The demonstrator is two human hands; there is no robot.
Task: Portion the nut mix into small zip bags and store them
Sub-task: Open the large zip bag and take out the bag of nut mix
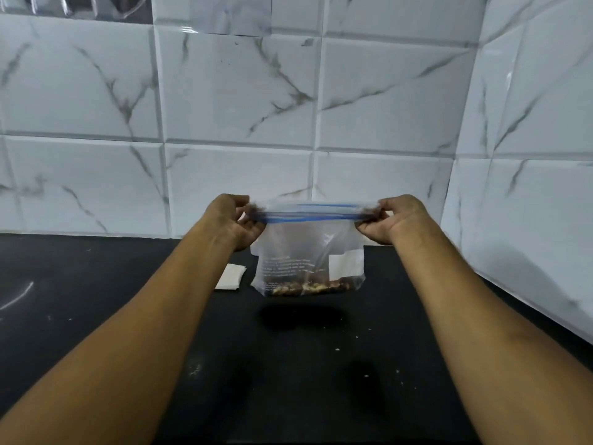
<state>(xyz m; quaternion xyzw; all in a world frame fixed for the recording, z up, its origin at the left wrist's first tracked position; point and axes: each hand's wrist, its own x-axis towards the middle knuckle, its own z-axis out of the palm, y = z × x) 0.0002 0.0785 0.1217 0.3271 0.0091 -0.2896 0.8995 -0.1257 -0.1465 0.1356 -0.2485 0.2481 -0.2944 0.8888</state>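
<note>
We see the left forearm reach up from the lower left corner, bare and nearly straight, angled in toward the middle. The left hand is raised above the black counter, its fingers curled and its thumb closed against them, pinching the left end of the zip bag at its top edge. Just right of that forearm, a small folded white paper lies flat on the counter, near the bag's lower left corner.

Between the hands the bag hangs upright, pulled taut along its blue zip strip. We cannot tell whether the strip is fully sealed. The bag is thin, clear, slightly cloudy plastic with faint white print on its left half and a white label patch on its right. The nut mix sits in a shallow brown and pale layer along the bottom. The bag's shadow lies apart below it, so it hangs clear of the counter.

The right hand mirrors the left, fingers curled and thumb pinching the right end of the strip, and the right forearm runs down to the lower right corner. The counter is matt and dark, flecked with pale crumbs. Behind it stands a glossy wall of white tiles with grey marble veins, turning a corner at the right.
</note>
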